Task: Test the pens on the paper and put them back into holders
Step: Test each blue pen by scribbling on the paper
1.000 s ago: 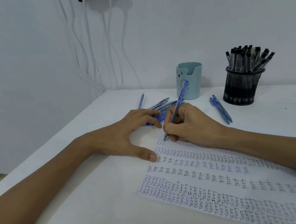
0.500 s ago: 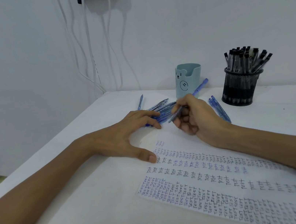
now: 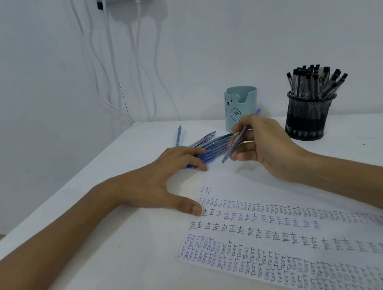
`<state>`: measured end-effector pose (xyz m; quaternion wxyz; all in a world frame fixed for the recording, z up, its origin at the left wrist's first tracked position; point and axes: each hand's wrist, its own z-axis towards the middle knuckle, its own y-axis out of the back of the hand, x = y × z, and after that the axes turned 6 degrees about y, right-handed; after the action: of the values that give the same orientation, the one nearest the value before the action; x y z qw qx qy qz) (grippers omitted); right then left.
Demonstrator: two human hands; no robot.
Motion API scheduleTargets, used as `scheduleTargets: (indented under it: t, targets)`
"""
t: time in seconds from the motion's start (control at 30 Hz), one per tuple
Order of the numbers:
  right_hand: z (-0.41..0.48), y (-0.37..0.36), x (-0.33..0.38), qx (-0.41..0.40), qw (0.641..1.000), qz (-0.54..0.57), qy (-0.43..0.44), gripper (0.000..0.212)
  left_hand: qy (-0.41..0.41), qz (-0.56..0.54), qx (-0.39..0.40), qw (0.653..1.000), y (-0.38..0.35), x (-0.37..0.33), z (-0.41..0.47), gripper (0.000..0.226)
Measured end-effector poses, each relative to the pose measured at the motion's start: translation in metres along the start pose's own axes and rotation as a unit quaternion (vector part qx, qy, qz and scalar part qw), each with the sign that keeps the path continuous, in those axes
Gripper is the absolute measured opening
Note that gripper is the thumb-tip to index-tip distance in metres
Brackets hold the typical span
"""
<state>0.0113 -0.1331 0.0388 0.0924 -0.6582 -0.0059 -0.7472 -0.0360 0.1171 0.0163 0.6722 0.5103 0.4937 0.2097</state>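
Fingers point(image 3: 241, 126) with pen point(image 3: 233, 145) now off paper point(image 3: 235, 178)

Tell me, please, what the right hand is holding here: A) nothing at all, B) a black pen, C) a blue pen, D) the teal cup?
C: the right hand pinches a blue pen between thumb and fingers, its tip pointing down toward the paper.
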Motion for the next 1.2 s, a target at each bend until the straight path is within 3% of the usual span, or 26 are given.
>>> scheduleTargets:
  t: [0.07, 0.13, 0.23, 0.3, 0.37, 0.43, 0.47, 0.63, 0.73, 0.8, 0.9, 1.0, 1.2]
  targets:
    - [0.008, 0.006, 0.007, -0.011, 1.0, -0.017, -0.002, 0.028, 0.001, -0.004, 0.001, 1.0, 0.0, 0.0, 0.0, 0.082]
    - [0.017, 0.015, 0.011, 0.027, 0.997, -0.05, -0.048, 0.027, 0.005, -0.006, 0.001, 1.0, 0.0, 0.0, -0.001, 0.082]
    - [0.031, 0.035, 0.014, 0.101, 0.972, -0.203, -0.058, 0.032, 0.003, -0.008, 0.001, 1.0, 0.0, -0.002, -0.002, 0.082]
    - [0.041, 0.047, 0.017, 0.109, 0.912, -0.396, 0.006, 0.036, 0.002, -0.005, 0.003, 1.0, 0.0, -0.001, -0.002, 0.081]
    - [0.047, 0.057, 0.02, 0.101, 0.812, -0.572, 0.062, 0.038, 0.003, -0.008, 0.002, 1.0, 0.0, -0.001, -0.003, 0.081]
    - [0.051, 0.064, 0.016, 0.089, 0.737, -0.666, 0.08, 0.055, 0.004, -0.015, 0.0, 1.0, 0.0, -0.002, -0.003, 0.081]
    - [0.052, 0.066, 0.013, 0.091, 0.719, -0.684, 0.084, 0.058, 0.003, -0.014, 0.0, 1.0, 0.0, -0.002, -0.003, 0.081]
    - [0.05, 0.064, 0.006, 0.084, 0.675, -0.724, 0.109, 0.042, 0.003, -0.007, 0.001, 1.0, 0.0, 0.0, -0.002, 0.077]
    - [0.047, 0.06, 0.0, 0.07, 0.67, -0.711, 0.2, 0.034, -0.001, -0.009, -0.008, 1.0, -0.002, 0.003, 0.001, 0.079]
    - [0.045, 0.056, -0.003, 0.108, 0.686, -0.659, 0.288, 0.024, -0.014, 0.01, -0.026, 1.0, -0.004, 0.007, 0.005, 0.081]
    - [0.04, 0.046, -0.005, 0.212, 0.644, -0.628, 0.382, 0.024, -0.015, 0.02, -0.028, 0.999, -0.004, 0.008, 0.006, 0.083]
    - [0.037, 0.04, -0.01, 0.257, 0.617, -0.624, 0.404, 0.028, 0.001, 0.0, -0.007, 1.0, -0.001, 0.004, 0.0, 0.081]
    - [0.039, 0.038, -0.013, 0.279, 0.631, -0.607, 0.394, 0.022, 0.0, -0.001, -0.004, 1.0, -0.001, 0.002, 0.001, 0.078]
